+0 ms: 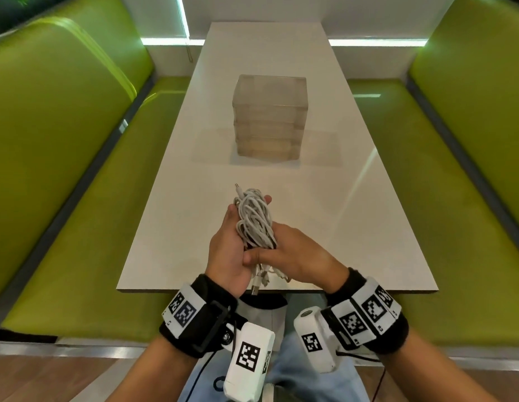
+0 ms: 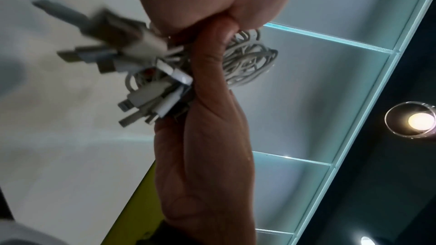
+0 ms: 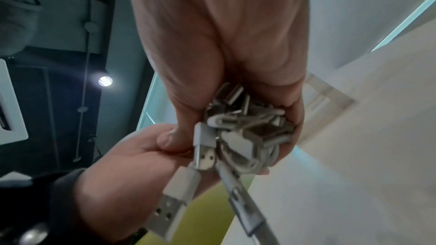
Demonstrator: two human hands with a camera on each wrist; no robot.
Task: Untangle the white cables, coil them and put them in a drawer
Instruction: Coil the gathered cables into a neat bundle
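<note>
While both hands clasp the cables low in the head view, the left hand cups them, the right hand pinches them, drawers above on the counter. Left wrist: plugs mid-frame. Right wrist: plugs bunched centre.

One tangled bundle of white cables, one translucent drawer unit, two green benches.

White cables are showing against a white desk, green seats flanking (wristbands wearing black-and-white checks).
</note>
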